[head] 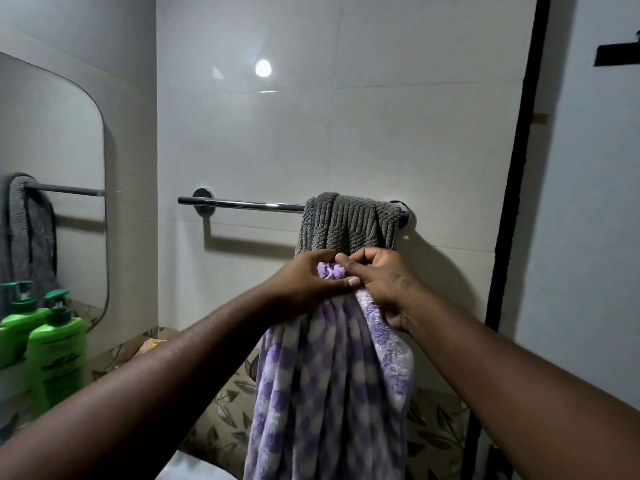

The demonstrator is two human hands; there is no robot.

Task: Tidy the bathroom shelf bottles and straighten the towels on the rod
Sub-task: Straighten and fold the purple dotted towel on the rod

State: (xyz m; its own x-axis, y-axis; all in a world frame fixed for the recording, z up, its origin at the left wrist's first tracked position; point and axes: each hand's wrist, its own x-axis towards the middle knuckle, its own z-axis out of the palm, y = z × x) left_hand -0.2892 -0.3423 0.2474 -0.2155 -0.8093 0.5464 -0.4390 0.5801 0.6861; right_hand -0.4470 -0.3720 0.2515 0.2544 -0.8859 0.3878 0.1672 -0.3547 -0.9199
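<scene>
The purple and white checked towel [329,393] hangs down in long soft folds, just below the right end of the rod [242,203]. Its top is squeezed into a bunch. A big mirror [52,133] is on the left wall. A grey bumpy towel [349,223] sits bunched over the rod's right end. A green pump bottle [57,344] stands by the mirror. The left hand [308,282] and right hand [384,275] both hold the purple towel's top tight, fingers curled.
</scene>
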